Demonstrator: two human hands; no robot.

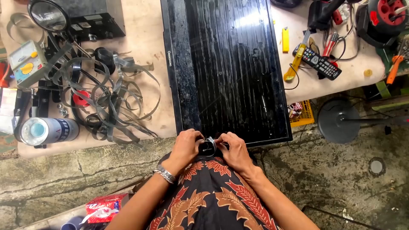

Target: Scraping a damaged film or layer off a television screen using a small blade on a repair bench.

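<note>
Glossy black flat screen panel (230, 64) streaked grey-white, pale beige worktop (140, 38), dull grey metal strips (110, 98) tangled, yellow-handled tool (296, 61), black remote (321, 63) with pale buttons, dark shirt (213, 191) patterned with orange-red leaves, silver wrist bracelet (165, 173), red packet (104, 207).

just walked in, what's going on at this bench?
A person stands at a workbench with a flat black screen panel lying on it. Both hands meet at the panel's near edge: the left hand and right hand pinch a small dark part between them. What the part is cannot be told. Loose metal strips lie to the left, a remote control to the right.
</note>
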